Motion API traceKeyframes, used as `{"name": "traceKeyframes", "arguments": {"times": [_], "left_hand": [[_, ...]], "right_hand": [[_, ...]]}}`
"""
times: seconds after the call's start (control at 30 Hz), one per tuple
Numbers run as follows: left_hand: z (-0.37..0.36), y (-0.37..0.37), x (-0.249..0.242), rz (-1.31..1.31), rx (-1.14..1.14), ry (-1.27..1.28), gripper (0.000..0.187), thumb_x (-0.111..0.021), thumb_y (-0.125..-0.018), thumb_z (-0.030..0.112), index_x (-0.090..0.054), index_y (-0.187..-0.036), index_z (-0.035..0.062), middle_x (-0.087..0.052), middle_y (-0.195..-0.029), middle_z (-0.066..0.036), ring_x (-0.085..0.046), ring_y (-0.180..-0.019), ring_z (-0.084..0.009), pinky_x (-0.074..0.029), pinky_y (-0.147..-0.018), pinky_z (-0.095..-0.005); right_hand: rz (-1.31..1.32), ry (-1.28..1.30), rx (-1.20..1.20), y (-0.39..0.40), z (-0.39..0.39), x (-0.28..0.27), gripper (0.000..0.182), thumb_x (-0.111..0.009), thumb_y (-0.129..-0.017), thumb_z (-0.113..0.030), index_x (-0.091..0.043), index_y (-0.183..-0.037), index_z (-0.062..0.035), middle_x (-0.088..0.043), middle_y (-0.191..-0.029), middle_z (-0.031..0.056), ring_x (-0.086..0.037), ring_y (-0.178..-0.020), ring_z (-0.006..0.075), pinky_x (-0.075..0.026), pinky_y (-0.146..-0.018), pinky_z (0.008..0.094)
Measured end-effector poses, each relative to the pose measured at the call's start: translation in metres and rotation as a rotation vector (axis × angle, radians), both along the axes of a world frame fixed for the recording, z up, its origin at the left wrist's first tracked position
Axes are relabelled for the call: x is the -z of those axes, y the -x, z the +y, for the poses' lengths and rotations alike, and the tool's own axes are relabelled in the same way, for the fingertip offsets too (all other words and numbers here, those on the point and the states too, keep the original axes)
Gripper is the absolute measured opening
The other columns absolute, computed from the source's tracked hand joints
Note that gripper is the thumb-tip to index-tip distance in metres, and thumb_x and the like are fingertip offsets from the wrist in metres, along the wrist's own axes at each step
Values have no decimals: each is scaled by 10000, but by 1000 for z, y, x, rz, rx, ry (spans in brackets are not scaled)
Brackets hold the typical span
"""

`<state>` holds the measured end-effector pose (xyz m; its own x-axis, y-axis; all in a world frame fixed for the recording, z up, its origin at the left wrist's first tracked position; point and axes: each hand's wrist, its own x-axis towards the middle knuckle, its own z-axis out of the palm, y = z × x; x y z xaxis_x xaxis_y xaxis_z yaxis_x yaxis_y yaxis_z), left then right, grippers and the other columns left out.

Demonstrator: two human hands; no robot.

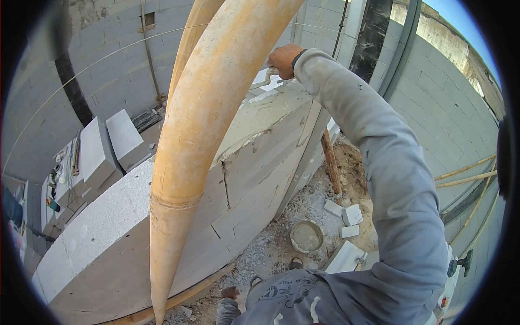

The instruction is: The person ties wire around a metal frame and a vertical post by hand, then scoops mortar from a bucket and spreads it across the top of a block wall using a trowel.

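Note:
My right hand (pixel 285 61), reached far forward, is closed around the handle of a trowel (pixel 264 79) whose bent metal neck shows below the fingers. The tool sits over the top of a block wall (pixel 271 111) where grey mortar is spread; its blade is mostly hidden behind a thick bamboo pole (pixel 197 124). Low beside my body hangs my left hand (pixel 230 292), apart from the wall; its fingers are too small to make out. On the ground stands a round bucket (pixel 306 236) with grey mix in it.
The bamboo pole crosses close in front of me. Loose white blocks (pixel 352 215) lie near the bucket, and larger blocks (pixel 97 146) are stacked beyond the wall. A wooden stake (pixel 330 162) leans by the wall's end. Bamboo poles (pixel 466 179) lean at the right.

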<state>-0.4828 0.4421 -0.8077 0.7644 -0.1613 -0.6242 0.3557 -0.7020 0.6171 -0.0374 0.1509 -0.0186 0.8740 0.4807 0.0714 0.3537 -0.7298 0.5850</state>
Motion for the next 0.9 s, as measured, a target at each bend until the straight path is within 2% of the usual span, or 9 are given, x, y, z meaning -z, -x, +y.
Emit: {"name": "traceKeyframes", "arguments": {"times": [0.07,0.17,0.33,0.37,0.43,0.63,0.77,0.87,0.9], "left_hand": [[0,-1,22,-7,-330,277,316,-659,-725,350,-630,-953,134,-661,-880,-89,-632,-822,-284,-501,-702,-416],[5,-4,21,-119,-286,139,305,-614,-771,342,-637,-984,124,-665,-888,-101,-642,-820,-268,-511,-701,-397],[14,-12,-30,330,-648,299,259,-554,-827,263,-632,-974,65,-668,-942,-108,-657,-811,-215,-526,-685,-320],[15,-13,-39,328,-645,300,259,-554,-827,263,-632,-974,65,-668,-942,-108,-657,-811,-215,-526,-685,-320],[16,-11,-54,407,-647,333,367,-374,-918,249,-506,-1199,53,-603,-1114,-146,-616,-935,-274,-457,-655,-402],[19,-6,-67,438,-698,344,388,-405,-913,288,-501,-1206,52,-608,-1110,-135,-618,-925,-266,-443,-652,-398],[32,5,15,269,-306,129,403,-436,-902,300,-498,-1211,50,-609,-1115,-127,-623,-927,-265,-449,-670,-389],[30,12,20,-30,-227,50,223,-596,-797,255,-614,-903,59,-658,-843,-104,-647,-788,-261,-521,-619,-359],[30,9,15,40,-303,102,228,-608,-786,258,-614,-908,65,-658,-847,-106,-645,-793,-268,-518,-627,-367]], "right_hand": [[-4,-95,-29,17,3,-3,297,-585,-722,-97,-649,-1012,-92,-645,-984,134,-623,-897,299,-495,-787,394],[-63,-154,21,49,1,-21,309,-560,-733,-110,-639,-1032,-100,-650,-961,133,-620,-892,300,-490,-790,402],[-69,-207,-50,81,-33,-30,319,-618,-659,-89,-651,-976,-77,-659,-873,141,-625,-826,311,-496,-748,392],[-50,-193,-66,90,-39,-32,315,-618,-660,-90,-651,-974,-78,-659,-864,136,-624,-821,310,-494,-753,388],[-48,-169,-49,118,-41,-43,328,-623,-649,-78,-650,-977,-72,-659,-858,133,-622,-817,310,-491,-761,385],[-143,-118,-71,148,-52,-61,284,-619,-598,-30,-654,-879,-40,-643,-782,141,-617,-762,322,-499,-717,382],[-71,-23,-94,141,-21,-44,279,-601,-550,30,-660,-816,-29,-625,-740,152,-612,-746,344,-501,-682,401],[-29,16,-92,107,13,-27,248,-579,-587,-6,-662,-820,-26,-639,-788,162,-620,-764,335,-504,-679,400],[-8,30,-72,90,21,-25,213,-572,-619,-32,-661,-812,-15,-642,-803,163,-627,-767,321,-506,-675,395]]}}
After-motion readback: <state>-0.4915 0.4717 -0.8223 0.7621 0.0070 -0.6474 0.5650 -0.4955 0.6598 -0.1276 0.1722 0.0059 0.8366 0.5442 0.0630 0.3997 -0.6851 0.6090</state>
